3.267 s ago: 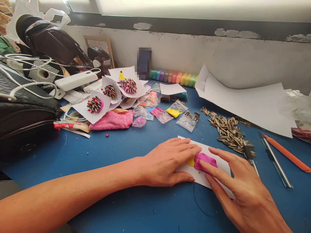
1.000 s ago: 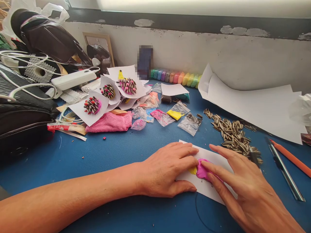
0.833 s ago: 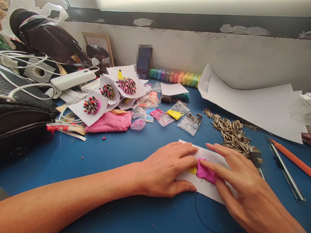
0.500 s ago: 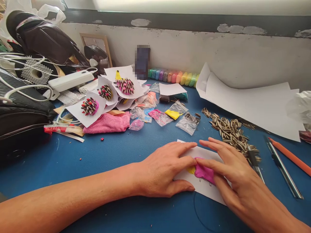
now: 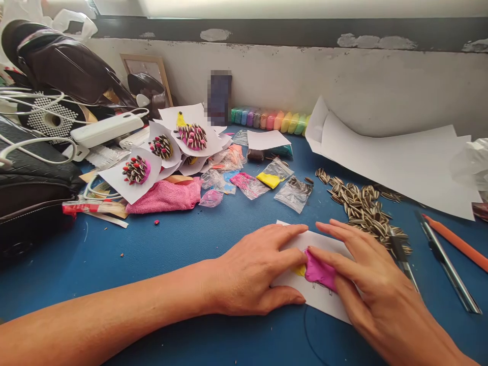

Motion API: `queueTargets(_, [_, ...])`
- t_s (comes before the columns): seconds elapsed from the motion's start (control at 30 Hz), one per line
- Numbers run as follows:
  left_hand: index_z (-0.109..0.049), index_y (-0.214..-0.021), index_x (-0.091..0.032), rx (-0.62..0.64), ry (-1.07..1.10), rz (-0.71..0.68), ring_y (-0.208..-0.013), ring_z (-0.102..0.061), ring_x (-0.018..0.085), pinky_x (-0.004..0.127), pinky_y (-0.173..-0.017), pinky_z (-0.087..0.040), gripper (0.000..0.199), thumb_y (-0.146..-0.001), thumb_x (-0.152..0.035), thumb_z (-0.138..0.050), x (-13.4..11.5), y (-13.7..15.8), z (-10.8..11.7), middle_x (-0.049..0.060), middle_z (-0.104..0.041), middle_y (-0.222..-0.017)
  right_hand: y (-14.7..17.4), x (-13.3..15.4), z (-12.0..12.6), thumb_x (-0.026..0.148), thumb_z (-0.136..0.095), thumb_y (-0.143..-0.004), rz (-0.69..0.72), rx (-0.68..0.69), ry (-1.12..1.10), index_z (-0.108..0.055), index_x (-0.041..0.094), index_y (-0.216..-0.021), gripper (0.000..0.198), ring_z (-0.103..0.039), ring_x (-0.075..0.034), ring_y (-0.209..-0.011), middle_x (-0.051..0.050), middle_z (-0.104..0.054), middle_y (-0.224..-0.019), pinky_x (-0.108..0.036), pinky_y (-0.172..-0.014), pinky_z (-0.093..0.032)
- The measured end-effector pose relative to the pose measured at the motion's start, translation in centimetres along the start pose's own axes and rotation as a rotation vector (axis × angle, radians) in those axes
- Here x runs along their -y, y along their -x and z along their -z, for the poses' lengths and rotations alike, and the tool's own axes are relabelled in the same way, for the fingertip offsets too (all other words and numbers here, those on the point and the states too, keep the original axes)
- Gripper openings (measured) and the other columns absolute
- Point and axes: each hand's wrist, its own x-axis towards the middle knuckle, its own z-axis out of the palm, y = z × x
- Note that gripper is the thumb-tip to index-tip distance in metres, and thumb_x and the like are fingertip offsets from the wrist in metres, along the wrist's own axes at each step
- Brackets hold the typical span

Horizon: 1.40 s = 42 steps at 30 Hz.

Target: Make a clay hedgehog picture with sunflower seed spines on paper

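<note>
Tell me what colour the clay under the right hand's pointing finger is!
The clay is bright purplish pink, seen best in the head view.

Single head-worn camera, close above blue table (image 5: 183,239), facing forward and down toward wall (image 5: 274,79).

magenta clay (image 5: 320,272), white paper (image 5: 323,301), striped seeds (image 5: 360,206), blue tabletop (image 5: 183,241)

On the left, a black bag (image 5: 30,173) near a white power strip (image 5: 108,127). Close by, a soft pink cloth (image 5: 168,195). At the back, a picture frame (image 5: 143,63) by the pale wall (image 5: 274,76). On the right, an orange stick (image 5: 457,244) beside a thin shiny tool (image 5: 449,267).
</note>
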Motion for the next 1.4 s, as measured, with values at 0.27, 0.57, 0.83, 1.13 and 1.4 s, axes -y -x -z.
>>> queueTargets(0.27, [-0.060,-0.127,-0.014,-0.013,-0.003,-0.019,-0.144,-0.040,0.032,0.049,-0.119,-0.033,0.047,-0.090,-0.040,-0.071,0.0,0.1,-0.1,0.024,-0.040,-0.155,-0.5,0.0,-0.1,0.014,-0.049,-0.092,-0.006,0.007,-0.069,-0.073,0.028,-0.104,0.030,-0.059,-0.026,-0.127,-0.007,-0.067,-0.131,-0.050,-0.099,-0.055])
queueTargets(0.57, [-0.062,-0.124,-0.016,-0.009,0.002,-0.005,-0.144,-0.041,0.033,0.050,-0.119,-0.034,0.044,-0.090,-0.042,-0.071,0.0,0.0,0.0,0.022,-0.040,-0.155,-0.8,-0.2,0.3,0.019,-0.045,-0.092,-0.105,0.068,-0.113,-0.078,0.035,-0.105,0.038,-0.062,-0.027,-0.125,-0.003,-0.069,-0.132,-0.054,-0.096,-0.057])
queueTargets(0.83, [-0.061,-0.129,-0.012,-0.013,-0.018,-0.018,-0.144,-0.040,0.033,0.047,-0.120,-0.032,0.050,-0.089,-0.041,-0.073,-0.1,0.1,-0.1,0.024,-0.040,-0.155,-1.3,0.3,0.5,0.020,-0.046,-0.091,-0.084,0.098,-0.091,-0.078,0.033,-0.092,0.035,-0.063,-0.030,-0.124,-0.004,-0.070,-0.129,-0.060,-0.092,-0.057])
queueTargets(1.13, [-0.064,-0.121,-0.014,-0.004,-0.004,-0.015,-0.142,-0.044,0.033,0.048,-0.117,-0.036,0.041,-0.089,-0.039,-0.073,-0.1,-0.1,0.2,0.024,-0.039,-0.155,-0.2,-0.5,1.3,0.019,-0.047,-0.093,-0.088,0.014,0.037,-0.073,0.032,-0.111,0.035,-0.059,-0.028,-0.129,-0.003,-0.067,-0.134,-0.055,-0.097,-0.057])
queueTargets(1.4, [-0.066,-0.122,-0.012,-0.014,-0.005,-0.013,-0.140,-0.046,0.034,0.046,-0.116,-0.037,0.045,-0.087,-0.039,-0.075,-0.1,-0.1,0.1,0.024,-0.043,-0.152,0.6,-0.3,0.7,0.016,-0.045,-0.093,-0.010,0.011,0.109,-0.070,0.029,-0.112,0.035,-0.055,-0.030,-0.129,-0.007,-0.064,-0.134,-0.058,-0.093,-0.054])
